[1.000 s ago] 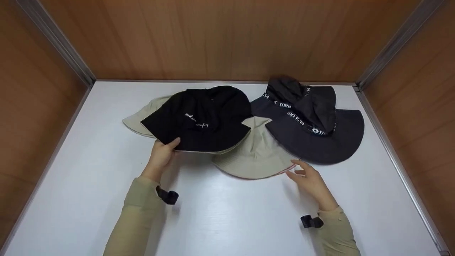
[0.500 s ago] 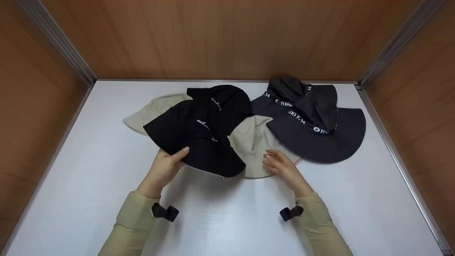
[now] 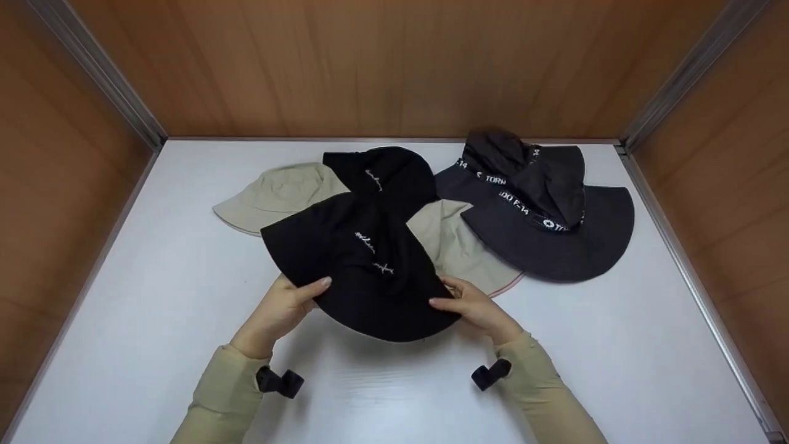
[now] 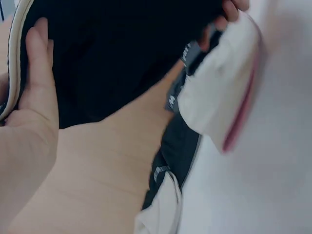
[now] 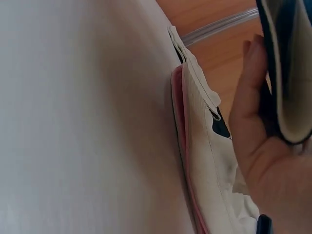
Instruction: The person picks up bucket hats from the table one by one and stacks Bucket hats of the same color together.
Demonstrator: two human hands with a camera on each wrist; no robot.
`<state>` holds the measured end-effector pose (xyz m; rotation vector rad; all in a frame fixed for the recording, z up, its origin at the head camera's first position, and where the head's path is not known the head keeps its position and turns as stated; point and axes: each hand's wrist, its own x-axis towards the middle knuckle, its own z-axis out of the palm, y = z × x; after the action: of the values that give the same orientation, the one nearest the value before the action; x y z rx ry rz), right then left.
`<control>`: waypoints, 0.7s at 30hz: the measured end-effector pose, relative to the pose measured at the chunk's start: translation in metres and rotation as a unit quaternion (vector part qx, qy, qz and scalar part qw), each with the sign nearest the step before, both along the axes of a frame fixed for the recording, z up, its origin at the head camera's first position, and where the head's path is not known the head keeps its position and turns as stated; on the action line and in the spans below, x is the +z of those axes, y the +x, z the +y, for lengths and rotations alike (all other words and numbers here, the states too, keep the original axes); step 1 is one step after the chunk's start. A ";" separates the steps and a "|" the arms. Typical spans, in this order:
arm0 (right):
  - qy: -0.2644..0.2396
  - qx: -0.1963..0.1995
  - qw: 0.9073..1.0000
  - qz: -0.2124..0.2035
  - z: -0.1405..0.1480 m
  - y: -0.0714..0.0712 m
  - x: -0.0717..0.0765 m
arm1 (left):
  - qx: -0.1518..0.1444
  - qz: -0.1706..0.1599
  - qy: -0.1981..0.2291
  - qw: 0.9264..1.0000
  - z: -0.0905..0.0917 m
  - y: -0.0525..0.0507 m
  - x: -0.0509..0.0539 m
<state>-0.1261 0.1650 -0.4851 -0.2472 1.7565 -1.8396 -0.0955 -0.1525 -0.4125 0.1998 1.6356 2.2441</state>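
A person's left hand [image 3: 274, 313] and right hand [image 3: 484, 309] hold a black cloth bucket hat with white script embroidery [image 3: 354, 271] between them, raised above a smooth white bench [image 3: 382, 407]. The fingers of both hands are grasping its brim: the left thumb lies on top near the brim's left front edge, and the right thumb presses on the brim at the right. The brim hangs tilted down toward the person, its front edge curving between the two hands. In the right wrist view, the brim is bent into a fold, with a pale lining visible inside.

Behind the held hat lies a second black cloth hat with white script [image 3: 404, 176], partly hidden by it in the head view. A plain beige cloth bucket hat [image 3: 277, 191] lies to the left, its right part covered. Close behind the right hand is a beige cloth hat with a pink-edged brim [image 3: 453, 237]. A dark wide-brimmed hat with a white-lettered band [image 3: 573, 246] lies to the right, its brim overlapping the pink-edged one; its crown is crumpled.

Olive-green sleeves [image 3: 228, 388] cover the forearms, and a small black device [image 3: 286, 383] sits at each wrist. Brown wood-grain panels [image 3: 394, 68] enclose the back and sides, with grey metal strips [image 3: 98, 68] at the corners.
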 end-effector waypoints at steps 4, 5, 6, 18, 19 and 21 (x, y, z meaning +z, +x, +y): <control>0.071 -0.051 0.994 0.060 0.000 0.004 0.011 | -0.018 -0.019 -0.027 0.999 -0.016 0.001 -0.018; 0.082 -0.062 0.992 0.073 0.000 0.005 0.014 | -0.019 -0.026 -0.031 0.999 -0.019 0.001 -0.023; 0.092 -0.072 0.989 0.086 0.001 0.006 0.018 | -0.018 -0.033 -0.037 0.999 -0.022 0.000 -0.027; 0.253 -0.080 0.848 0.458 -0.007 0.021 0.063 | 0.066 -0.093 -0.203 0.972 -0.050 -0.005 -0.060; 0.256 -0.074 0.822 0.503 -0.008 0.022 0.067 | 0.073 -0.096 -0.220 0.968 -0.051 -0.006 -0.060; 0.253 -0.059 0.773 0.579 -0.010 0.023 0.073 | 0.081 -0.098 -0.251 0.960 -0.053 -0.009 -0.059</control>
<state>-0.1031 0.1546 -0.4121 -1.2713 3.0355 -1.1715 -0.1043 -0.2055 -0.4710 -0.2852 2.0958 1.8011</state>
